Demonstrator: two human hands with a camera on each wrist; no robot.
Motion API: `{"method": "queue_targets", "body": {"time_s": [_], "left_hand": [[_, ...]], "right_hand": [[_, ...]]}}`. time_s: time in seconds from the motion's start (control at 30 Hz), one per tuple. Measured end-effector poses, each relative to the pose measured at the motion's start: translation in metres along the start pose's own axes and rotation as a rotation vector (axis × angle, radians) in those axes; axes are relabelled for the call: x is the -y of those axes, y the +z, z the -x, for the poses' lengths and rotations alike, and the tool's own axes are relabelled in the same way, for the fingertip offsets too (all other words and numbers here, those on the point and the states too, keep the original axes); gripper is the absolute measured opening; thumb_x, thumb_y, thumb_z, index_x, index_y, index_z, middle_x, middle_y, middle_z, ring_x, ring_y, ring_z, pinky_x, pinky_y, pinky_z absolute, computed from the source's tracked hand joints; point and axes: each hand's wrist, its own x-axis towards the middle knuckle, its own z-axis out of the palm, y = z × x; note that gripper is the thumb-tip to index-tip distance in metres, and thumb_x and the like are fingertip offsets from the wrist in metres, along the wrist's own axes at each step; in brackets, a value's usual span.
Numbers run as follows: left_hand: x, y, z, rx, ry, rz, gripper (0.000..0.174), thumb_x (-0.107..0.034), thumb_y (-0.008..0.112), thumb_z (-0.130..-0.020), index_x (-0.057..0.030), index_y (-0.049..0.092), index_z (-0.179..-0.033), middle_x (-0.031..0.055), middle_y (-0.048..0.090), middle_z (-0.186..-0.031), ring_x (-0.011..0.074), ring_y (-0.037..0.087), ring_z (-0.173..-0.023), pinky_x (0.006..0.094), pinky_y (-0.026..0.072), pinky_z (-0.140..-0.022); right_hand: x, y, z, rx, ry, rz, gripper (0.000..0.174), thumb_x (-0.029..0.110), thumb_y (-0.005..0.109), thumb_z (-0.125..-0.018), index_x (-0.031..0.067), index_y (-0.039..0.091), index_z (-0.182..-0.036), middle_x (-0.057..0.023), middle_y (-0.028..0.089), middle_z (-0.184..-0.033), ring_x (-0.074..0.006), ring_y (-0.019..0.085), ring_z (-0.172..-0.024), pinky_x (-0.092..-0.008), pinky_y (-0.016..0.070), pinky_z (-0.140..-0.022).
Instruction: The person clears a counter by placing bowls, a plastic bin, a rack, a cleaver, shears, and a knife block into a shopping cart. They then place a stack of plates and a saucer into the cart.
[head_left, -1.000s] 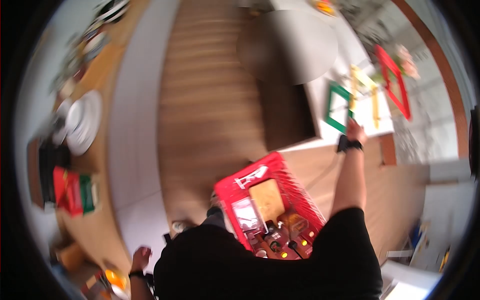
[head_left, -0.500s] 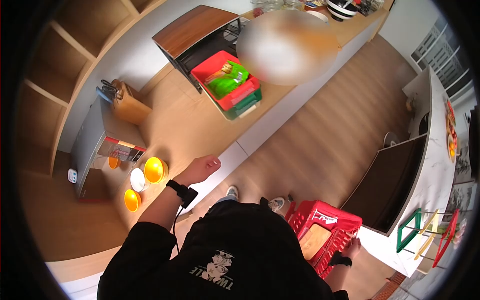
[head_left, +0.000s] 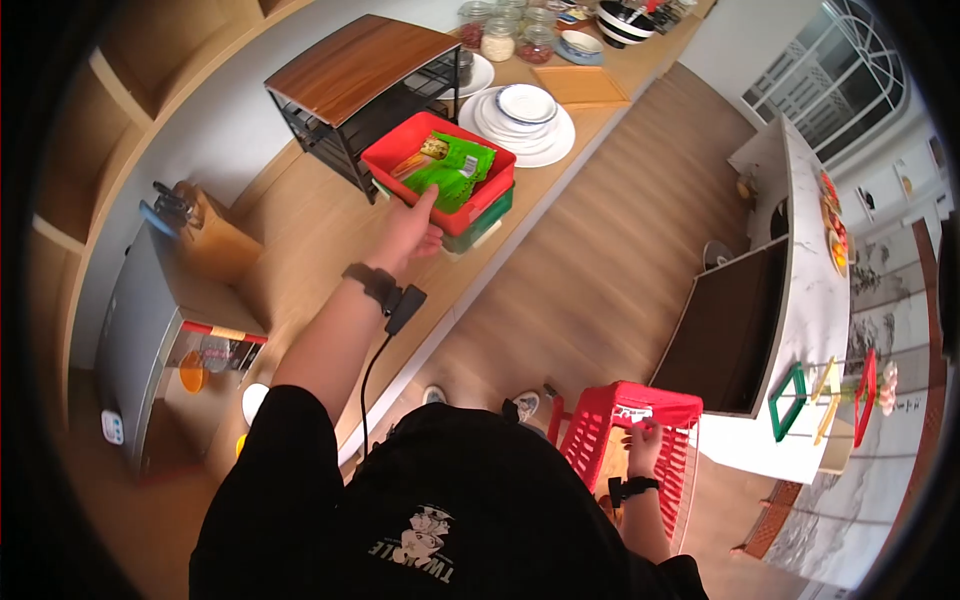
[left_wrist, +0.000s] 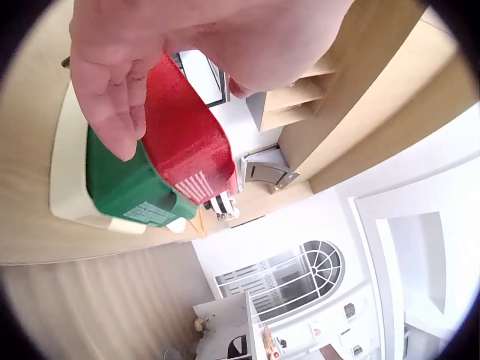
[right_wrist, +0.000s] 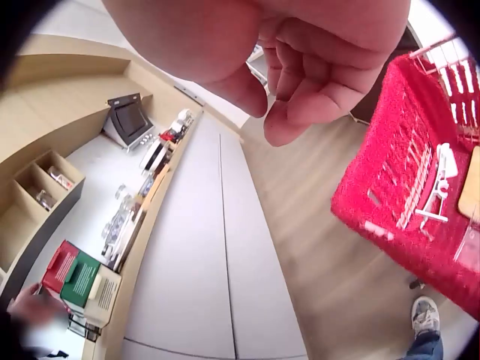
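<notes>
A red bin is stacked in a green bin on the wooden counter. A green packet lies inside the red one. At its near side, my left hand grips the wall, thumb over the rim and fingers along the outside. The left wrist view shows those fingers across the red and green walls, with a cream bin beneath. Over a red shopping basket hovers my right hand. Its fingers are loosely curled and hold nothing.
Stacked plates and a wood-topped rack stand beyond the bins. A knife block and a grey appliance are at left. Right of the basket, a white counter carries green, yellow and red frames.
My view has swung left to the wooden counter. My left hand has reached forward from beside the bowls to the red bin. The right hand left the frames and is now over the basket.
</notes>
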Motion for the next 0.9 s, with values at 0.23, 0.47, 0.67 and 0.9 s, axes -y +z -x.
{"method": "queue_targets", "body": {"time_s": [0.23, 0.47, 0.67, 0.9], "left_hand": [[0.017, -0.011, -0.021, 0.08, -0.037, 0.08, 0.069, -0.061, 0.051, -0.093, -0.0093, 0.027, -0.133, 0.0147, 0.064, -0.086, 0.0232, 0.066, -0.065, 0.0367, 0.058, -0.061], [0.108, -0.03, -0.069, 0.146, -0.116, 0.096, 0.041, -0.036, 0.058, -0.097, 0.0, 0.05, -0.117, 0.0125, 0.06, -0.096, 0.0242, 0.064, -0.085, 0.0389, 0.0589, -0.076], [0.104, -0.012, -0.07, 0.206, -0.186, 0.245, 0.027, -0.026, 0.057, -0.098, -0.001, 0.055, -0.108, 0.0105, 0.059, -0.101, 0.0232, 0.063, -0.092, 0.0375, 0.0579, -0.083], [0.121, -0.005, -0.084, 0.074, -0.039, 0.153, 0.017, -0.02, 0.055, -0.099, -0.0035, 0.055, -0.094, 0.0058, 0.059, -0.078, 0.0162, 0.06, -0.065, 0.0316, 0.0557, -0.058]], "right_hand": [[-0.056, 0.026, 0.085, 0.013, 0.058, 0.0, 0.025, 0.007, 0.062, -0.093, 0.0035, 0.051, -0.115, -0.0033, 0.061, -0.07, -0.0102, 0.058, -0.058, -0.0242, 0.0451, -0.053], [-0.111, 0.029, 0.159, -0.128, 0.205, -0.081, 0.022, 0.004, 0.062, -0.092, 0.0054, 0.053, -0.112, -0.0053, 0.064, -0.071, -0.0112, 0.059, -0.054, -0.0245, 0.0456, -0.049], [-0.106, 0.034, 0.185, -0.12, 0.237, 0.012, 0.022, 0.003, 0.06, -0.092, 0.0029, 0.051, -0.112, -0.0067, 0.064, -0.072, -0.0127, 0.06, -0.054, -0.0251, 0.0462, -0.049], [-0.075, 0.052, 0.154, -0.058, 0.069, 0.07, 0.024, 0.005, 0.061, -0.092, 0.0044, 0.051, -0.114, -0.004, 0.062, -0.072, -0.0105, 0.059, -0.057, -0.0242, 0.0468, -0.052]]}}
